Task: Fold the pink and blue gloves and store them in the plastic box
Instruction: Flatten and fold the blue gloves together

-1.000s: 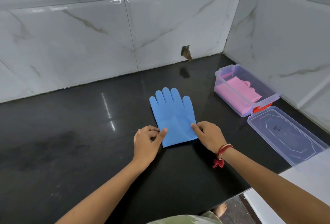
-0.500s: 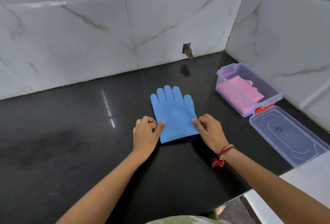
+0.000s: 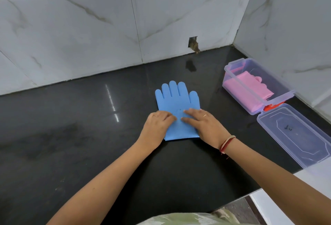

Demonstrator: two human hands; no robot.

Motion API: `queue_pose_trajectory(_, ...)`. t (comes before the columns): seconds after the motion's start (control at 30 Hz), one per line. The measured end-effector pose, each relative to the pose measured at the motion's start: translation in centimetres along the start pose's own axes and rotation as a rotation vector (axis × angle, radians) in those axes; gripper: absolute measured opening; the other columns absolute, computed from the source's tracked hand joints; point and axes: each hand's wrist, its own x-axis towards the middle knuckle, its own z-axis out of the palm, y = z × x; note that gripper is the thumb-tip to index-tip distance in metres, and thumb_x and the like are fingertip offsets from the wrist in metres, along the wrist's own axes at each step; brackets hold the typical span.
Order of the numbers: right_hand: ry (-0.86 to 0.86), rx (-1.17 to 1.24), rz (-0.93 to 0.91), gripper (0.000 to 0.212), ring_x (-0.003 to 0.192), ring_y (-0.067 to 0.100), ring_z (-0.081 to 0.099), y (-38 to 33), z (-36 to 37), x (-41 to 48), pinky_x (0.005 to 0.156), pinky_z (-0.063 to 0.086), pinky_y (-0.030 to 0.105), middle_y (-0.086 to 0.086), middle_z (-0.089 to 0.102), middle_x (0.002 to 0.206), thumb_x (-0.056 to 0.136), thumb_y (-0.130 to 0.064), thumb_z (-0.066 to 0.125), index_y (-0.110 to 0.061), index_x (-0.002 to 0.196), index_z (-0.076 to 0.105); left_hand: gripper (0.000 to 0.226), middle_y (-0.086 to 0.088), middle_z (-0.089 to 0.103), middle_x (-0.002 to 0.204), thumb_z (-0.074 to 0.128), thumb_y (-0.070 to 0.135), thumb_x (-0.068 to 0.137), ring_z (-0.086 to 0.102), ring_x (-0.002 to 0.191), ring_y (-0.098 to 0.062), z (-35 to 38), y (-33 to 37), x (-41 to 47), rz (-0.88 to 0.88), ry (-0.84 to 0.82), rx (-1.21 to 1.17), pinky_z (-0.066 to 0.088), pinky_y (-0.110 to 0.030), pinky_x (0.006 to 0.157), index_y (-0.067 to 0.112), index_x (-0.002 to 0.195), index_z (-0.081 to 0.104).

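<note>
A blue glove [image 3: 176, 99] lies flat on the black counter [image 3: 71, 135], fingers pointing toward the back wall. My left hand [image 3: 157, 124] and my right hand [image 3: 202, 122] both rest flat on its lower half, fingers spread, pressing it down; neither grips it. To the right stands a clear plastic box [image 3: 232, 74] with a folded pink glove [image 3: 250, 85] inside.
The box's clear lid [image 3: 297, 135] lies open on the counter beside it, joined by a red clasp [image 3: 271, 106]. Marble-tiled walls close the back and right side. A small hole [image 3: 193, 42] is in the back wall. The counter's front edge runs at lower right.
Both hands slid from the glove's lower corners onto its middle and now lie flat on it. The glove has not shifted on the counter.
</note>
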Motion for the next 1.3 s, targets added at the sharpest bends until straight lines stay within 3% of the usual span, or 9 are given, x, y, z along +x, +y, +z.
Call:
queue_pose_trajectory(0.1,-0.183,0.181,0.024,0.053,0.144,0.019,0.021,1.1,0.2,-0.6,0.119,0.007,0.034,-0.002,0.03,0.154,0.095,-0.012,0.039,-0.027,0.145,0.032,0.036,-0.003,0.065,0.123,0.055,0.019,0.089,0.058,0.118,-0.02,-0.6,-1.6,-0.5,0.04,-0.175,-0.161,0.044,-0.042,0.101,0.013,0.124,0.06)
queue_pose_trajectory(0.27,-0.339,0.127,0.022,0.087,0.143,0.005,-0.01,1.5,0.0,-1.0,0.117,-0.009,0.033,-0.015,-0.005,0.156,0.078,-0.077,0.029,-0.036,0.149,0.002,0.107,0.009,-0.001,0.157,0.037,0.085,0.071,-0.004,0.144,-0.003,-3.0,-3.4,-1.4,0.124,-0.624,-0.079,-0.007,-0.029,0.117,0.023,0.152,0.007)
queue_pose_trajectory(0.47,-0.336,0.077,0.022,0.09,0.143,0.007,-0.011,1.5,-0.2,-0.9,0.118,-0.007,0.031,-0.012,-0.011,0.154,0.08,-0.075,0.03,-0.03,0.149,-0.004,0.072,-0.003,0.04,0.148,0.016,0.061,0.093,0.036,0.138,-0.016,-2.3,-3.2,-0.7,0.166,-0.395,0.064,0.016,-0.035,0.114,0.014,0.143,0.039)
queue_pose_trajectory(0.63,-0.177,0.281,0.064,0.068,0.14,0.004,0.015,1.7,-0.5,-0.8,0.12,0.011,0.034,-0.007,0.023,0.154,0.088,-0.053,0.05,-0.026,0.146,0.028,0.061,-0.005,0.074,0.097,0.021,0.043,0.099,0.067,0.091,-0.022,-1.9,-2.4,0.6,0.014,-0.196,-0.131,0.046,-0.035,0.097,0.009,0.091,0.071)
queue_pose_trajectory(0.73,0.017,0.549,0.204,0.034,0.12,0.006,0.053,1.6,-1.1,-0.7,0.116,0.028,0.038,-0.001,0.064,0.125,0.089,-0.019,0.062,-0.021,0.123,0.062,0.049,0.009,0.036,0.047,0.021,0.044,0.097,0.037,0.043,-0.009,-2.9,-1.4,1.7,-0.135,-0.096,-0.198,0.042,-0.031,0.061,0.022,0.056,0.035)
queue_pose_trajectory(0.8,0.059,0.649,0.26,0.021,0.098,0.007,0.065,0.9,-2.1,-0.8,0.116,0.025,0.031,-0.001,0.072,0.104,0.089,-0.016,0.061,-0.019,0.108,0.068,0.046,0.011,0.029,0.045,0.017,0.048,0.094,0.031,0.04,-0.009,-3.5,-1.1,1.7,-0.223,-0.09,-0.221,0.031,-0.028,0.051,0.025,0.056,0.027)
queue_pose_trajectory(0.9,0.025,0.705,0.265,0.024,0.106,0.017,0.054,-0.4,-3.2,-1.1,0.107,0.028,0.01,0.011,0.07,0.105,0.093,-0.024,0.055,-0.012,0.111,0.065,0.056,-0.002,0.038,0.047,0.016,0.056,0.091,0.036,0.045,-0.017,-3.5,-0.9,0.8,-0.378,-0.087,-0.359,0.033,-0.036,0.049,0.014,0.058,0.034)
queue_pose_trajectory(1.03,-0.037,0.709,0.293,0.047,0.081,0.027,0.063,-1.1,-2.3,-0.8,0.081,0.051,0.046,0.013,0.067,0.093,0.09,-0.058,0.037,-0.026,0.119,0.055,0.067,-0.009,0.041,0.054,0.02,0.06,0.091,0.038,0.051,-0.019,-3.4,-0.6,-0.6,-0.514,-0.065,-0.546,0.035,-0.041,0.052,0.003,0.064,0.039)
queue_pose_trajectory(1.3,0.044,0.525,0.463,0.034,0.073,0.024,0.061,-1.3,-1.7,3.0,0.066,0.049,0.04,0.011,0.064,0.083,0.098,-0.044,0.032,-0.015,0.114,0.043,0.042,0.0,0.061,0.071,0.046,0.06,0.088,0.058,0.059,-0.017,-3.2,-0.2,-0.2,-0.555,-0.067,-0.415,0.047,-0.037,0.052,0.018,0.092,0.045)
